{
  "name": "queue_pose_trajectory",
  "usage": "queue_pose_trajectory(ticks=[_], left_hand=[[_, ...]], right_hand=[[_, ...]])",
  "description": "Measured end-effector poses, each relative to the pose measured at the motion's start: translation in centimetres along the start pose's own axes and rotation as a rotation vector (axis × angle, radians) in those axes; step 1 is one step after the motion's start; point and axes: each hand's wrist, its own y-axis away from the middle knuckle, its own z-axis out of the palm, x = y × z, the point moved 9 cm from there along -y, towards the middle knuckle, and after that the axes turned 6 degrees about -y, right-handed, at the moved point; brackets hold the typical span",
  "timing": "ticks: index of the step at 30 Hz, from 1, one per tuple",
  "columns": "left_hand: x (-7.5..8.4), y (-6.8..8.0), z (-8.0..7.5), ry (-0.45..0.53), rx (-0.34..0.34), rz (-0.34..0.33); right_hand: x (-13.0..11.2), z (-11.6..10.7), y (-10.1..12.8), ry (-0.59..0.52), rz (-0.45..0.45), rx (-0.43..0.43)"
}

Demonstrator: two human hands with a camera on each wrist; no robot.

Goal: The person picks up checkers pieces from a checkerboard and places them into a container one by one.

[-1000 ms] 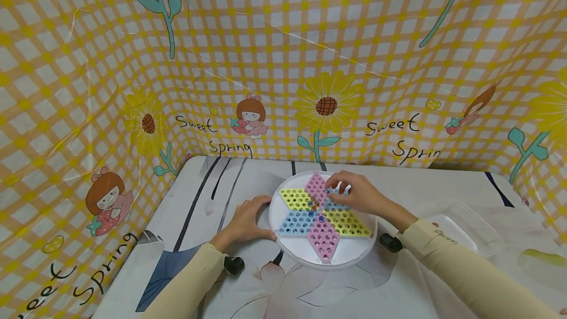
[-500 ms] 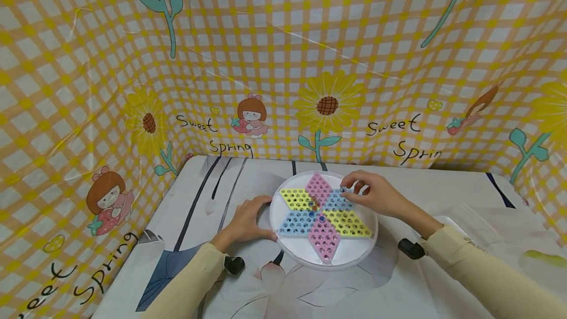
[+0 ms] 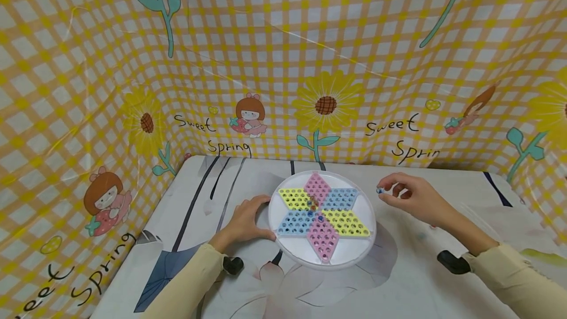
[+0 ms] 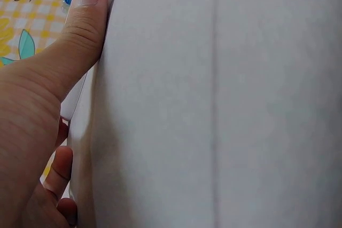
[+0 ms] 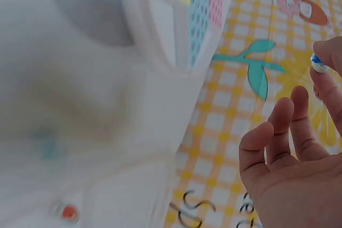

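Head view: left hand [image 3: 243,220] grips the near-left rim of the round white game board [image 3: 354,251], which lies on the table [image 3: 465,178]; a few marbles [image 3: 321,218] sit about its centre. Right hand [image 3: 416,198], off the board's right side, pinches one small marble [image 3: 379,190].

Left wrist: thumb against the rim.

Right wrist: pinched marble is blue and white; other fingers loosely bent.

Creased checked cloth [image 3: 283,38] in yellow, orange and white, printed with sunflowers [image 3: 326,106], cartoon girls [image 3: 250,114] and "Sweet Spring" lettering [image 3: 229,147] (cut to "Sprin" towards the right), hangs round 3 sides of a table [image 3: 460,186]. The pale tabletop [image 3: 266,176] bears dark streaks [image 3: 201,186], faint pinkish petals [image 3: 270,273] and a blue patch [image 3: 161,274].
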Motion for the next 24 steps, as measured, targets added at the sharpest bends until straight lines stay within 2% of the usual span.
queue_pose_trajectory(ticks=[8, 14, 24], left_hand=[[-0.1, 0.1, 0.1, 0.009, -0.030, -0.031], [0.2, 0.0, -0.2, 0.019, -0.022, -0.035], [0.3, 0.1, -0.1, 0.015, -0.027, -0.032]], right_hand=[[2.4, -2.3, 3.0, -0.040, 0.119, 0.000], [3.2, -3.9, 4.5, -0.001, 0.039, 0.062], [4.3, -5.6, 6.5, 0.021, 0.064, 0.118]])
